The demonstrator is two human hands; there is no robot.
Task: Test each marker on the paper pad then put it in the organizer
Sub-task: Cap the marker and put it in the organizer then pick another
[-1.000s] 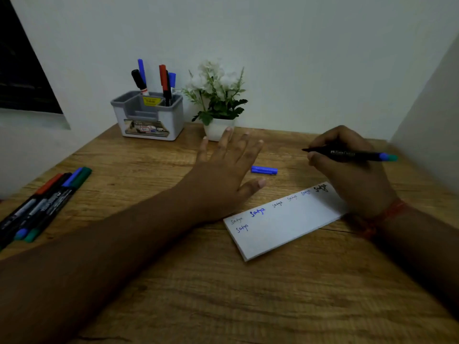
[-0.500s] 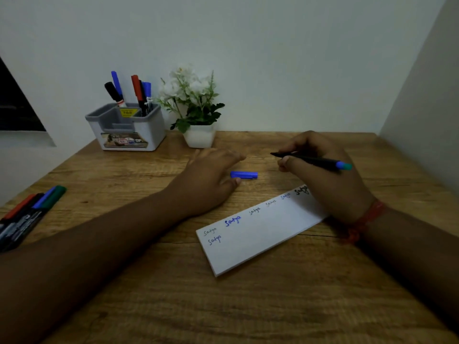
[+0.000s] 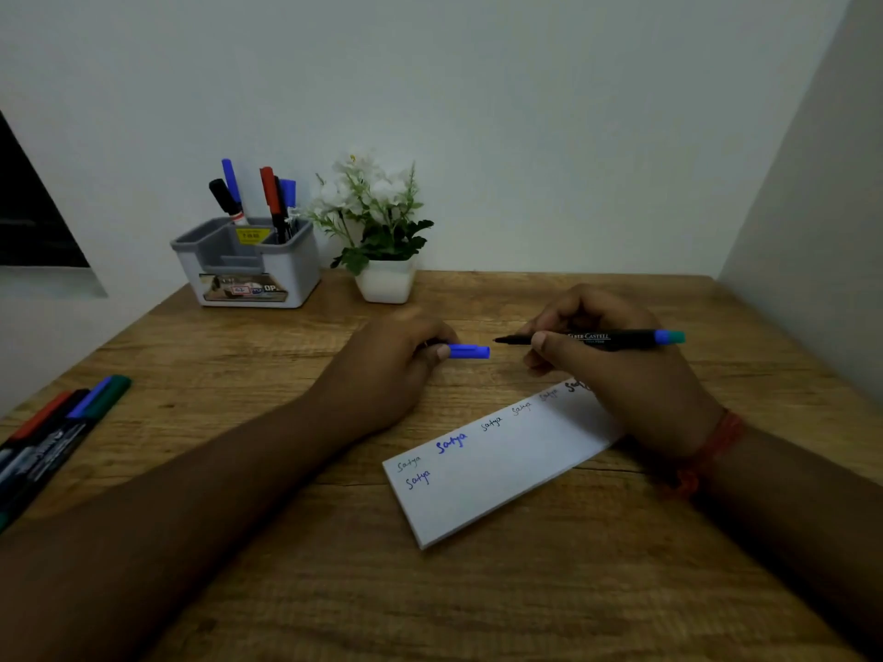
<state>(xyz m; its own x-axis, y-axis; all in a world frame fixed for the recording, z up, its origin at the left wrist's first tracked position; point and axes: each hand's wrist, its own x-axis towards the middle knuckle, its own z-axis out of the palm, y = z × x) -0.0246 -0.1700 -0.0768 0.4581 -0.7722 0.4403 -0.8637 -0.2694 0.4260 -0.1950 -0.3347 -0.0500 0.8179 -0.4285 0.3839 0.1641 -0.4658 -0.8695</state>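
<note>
My left hand [image 3: 387, 370], flat and spread above the surface a second earlier, had come down and closed its fingers on the short blue plastic cap [image 3: 468, 351], which had been lying loose on the wood; the cap now pointed toward the bare tip of the black marker with the blue-green end [image 3: 602, 338]. My right hand [image 3: 616, 370] still gripped that marker by its barrel, level and just clear of the cap, tip and cap nearly meeting but apart. I judged the test of this marker done and the capping at hand, with the trip to the organizer to follow.

The long white paper pad [image 3: 497, 461] lay slantwise on the brown wooden surface [image 3: 478, 599], just beside my right hand, carrying a row of small handwritten words; the farthest word was partly covered by that hand. Whether the left fingers had lifted the cap off the wood, I could not tell. At the back stood the grey-and-white plastic organizer [image 3: 248, 265], several markers upright in its rear compartments, with a small white pot of white flowers [image 3: 382, 236] beside it. At the left edge a bunch of untested markers [image 3: 57, 432] lay side by side, cut off by the frame, their number uncertain.
</note>
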